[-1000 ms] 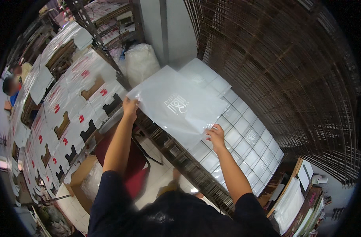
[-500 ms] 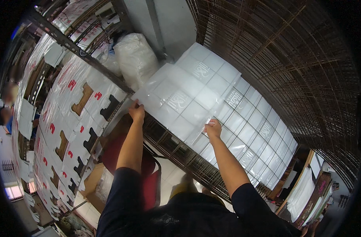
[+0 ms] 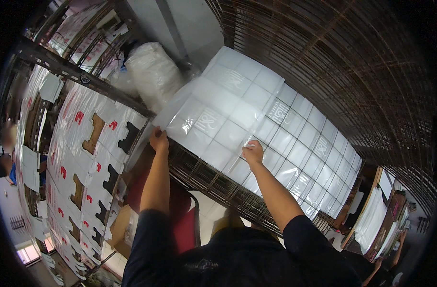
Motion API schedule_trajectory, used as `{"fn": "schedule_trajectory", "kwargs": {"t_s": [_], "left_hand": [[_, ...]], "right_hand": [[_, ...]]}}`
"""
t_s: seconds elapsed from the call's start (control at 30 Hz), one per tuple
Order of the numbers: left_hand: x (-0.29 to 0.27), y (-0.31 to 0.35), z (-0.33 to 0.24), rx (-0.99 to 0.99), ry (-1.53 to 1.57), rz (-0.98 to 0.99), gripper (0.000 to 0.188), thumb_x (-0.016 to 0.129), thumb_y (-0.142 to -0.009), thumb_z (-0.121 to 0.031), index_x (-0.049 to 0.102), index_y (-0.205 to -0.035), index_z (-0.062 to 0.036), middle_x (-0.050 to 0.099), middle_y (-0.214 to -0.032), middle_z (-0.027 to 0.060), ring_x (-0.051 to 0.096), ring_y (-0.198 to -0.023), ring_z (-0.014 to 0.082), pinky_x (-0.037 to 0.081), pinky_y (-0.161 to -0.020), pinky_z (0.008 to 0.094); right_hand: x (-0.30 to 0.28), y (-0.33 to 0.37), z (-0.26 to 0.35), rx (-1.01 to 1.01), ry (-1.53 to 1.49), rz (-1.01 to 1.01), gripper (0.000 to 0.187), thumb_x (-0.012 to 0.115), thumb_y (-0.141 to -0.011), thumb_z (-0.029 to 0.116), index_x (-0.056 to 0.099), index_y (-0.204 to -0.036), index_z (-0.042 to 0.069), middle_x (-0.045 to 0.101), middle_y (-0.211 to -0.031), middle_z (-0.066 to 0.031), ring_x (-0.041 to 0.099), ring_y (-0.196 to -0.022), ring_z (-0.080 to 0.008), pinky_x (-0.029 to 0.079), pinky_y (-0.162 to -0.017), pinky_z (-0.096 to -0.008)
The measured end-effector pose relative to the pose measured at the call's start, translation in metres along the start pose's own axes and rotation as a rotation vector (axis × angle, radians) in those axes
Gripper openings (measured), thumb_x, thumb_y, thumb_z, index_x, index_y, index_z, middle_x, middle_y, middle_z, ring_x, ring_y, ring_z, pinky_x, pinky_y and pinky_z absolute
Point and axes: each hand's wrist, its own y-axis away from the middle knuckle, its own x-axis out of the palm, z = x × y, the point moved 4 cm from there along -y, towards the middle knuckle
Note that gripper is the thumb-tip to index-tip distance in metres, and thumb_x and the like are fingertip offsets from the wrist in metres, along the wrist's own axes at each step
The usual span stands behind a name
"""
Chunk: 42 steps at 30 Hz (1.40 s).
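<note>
A clear plastic bag (image 3: 223,126) with a white printed design lies spread over a wire rack (image 3: 194,165). My left hand (image 3: 159,140) is closed, pinching the bag's near left corner. Farther right, my right hand (image 3: 253,153) is closed on the near right edge of the same bag, thumb and fingers pressed together. More printed clear bags (image 3: 308,149) overlap in a row along the rack to the right, and the wire grid shows through them.
Upright wire racks (image 3: 343,62) stand close together at the far right. At the left are stacked white printed sheets (image 3: 87,158) with cut-outs, behind a metal frame. A bulky plastic-wrapped bundle (image 3: 154,74) sits beyond the rack. A red chair (image 3: 182,225) is below my left arm.
The view has turned slightly, so most of the scene sits farther left. Both hands keep hold of the bag's near edge, with little other movement.
</note>
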Motion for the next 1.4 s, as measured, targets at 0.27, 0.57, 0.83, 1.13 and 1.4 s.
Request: {"fn": "schedule_trajectory", "kwargs": {"t_s": [0.27,0.57,0.83,1.13,1.4], "left_hand": [[0.006,-0.005,0.01,-0.04,0.11,0.039,0.032,0.066,-0.07,-0.007,0.06,-0.101,-0.0013,0.061,-0.087,0.0093,0.057,-0.081,0.0186,0.045,-0.075,0.0303],[0.002,0.006,-0.005,-0.01,-0.088,-0.061,0.039,0.068,-0.07,-0.01,0.055,-0.105,0.0005,0.059,-0.094,0.0122,0.057,-0.084,0.0203,0.045,-0.076,0.0304],[-0.026,0.089,-0.019,0.096,0.218,-0.023,0.049,0.068,-0.074,-0.016,0.047,-0.115,-0.0016,0.053,-0.102,0.0123,0.053,-0.087,0.0193,0.044,-0.077,0.0309],[-0.015,0.305,-0.037,0.275,0.383,0.571,0.039,0.06,-0.082,-0.01,0.043,-0.115,0.0018,0.05,-0.091,0.0041,0.046,-0.078,0.0096,0.04,-0.068,0.0239],[0.011,0.44,-0.079,0.842,0.18,1.046,0.028,0.059,-0.082,-0.01,0.051,-0.106,0.0014,0.05,-0.065,0.0031,0.043,-0.052,0.0067,0.039,-0.049,0.023]], "right_hand": [[0.004,-0.005,-0.012,-0.056,0.032,-0.03,0.031,0.064,-0.07,-0.001,0.048,-0.096,0.003,0.059,-0.075,-0.0107,0.059,-0.061,-0.0155,0.05,-0.051,-0.0258],[0.002,-0.001,-0.01,-0.066,0.066,-0.089,0.031,0.066,-0.068,0.009,0.051,-0.096,0.005,0.061,-0.073,-0.0102,0.061,-0.061,-0.018,0.049,-0.055,-0.0283],[-0.083,0.035,-0.006,-0.259,0.041,-0.053,0.033,0.062,-0.078,0.011,0.048,-0.108,0.007,0.058,-0.07,-0.0069,0.058,-0.063,-0.0122,0.044,-0.049,-0.0241],[-0.313,0.108,-0.135,-0.227,0.0,-0.633,0.031,0.065,-0.074,0.012,0.053,-0.102,0.008,0.058,-0.063,-0.0098,0.057,-0.059,-0.02,0.046,-0.057,-0.0325],[-0.46,0.229,-0.236,-0.114,-0.144,-1.034,0.027,0.063,-0.074,0.011,0.054,-0.099,0.005,0.056,-0.066,-0.0057,0.054,-0.06,-0.0146,0.043,-0.055,-0.0297]]}}
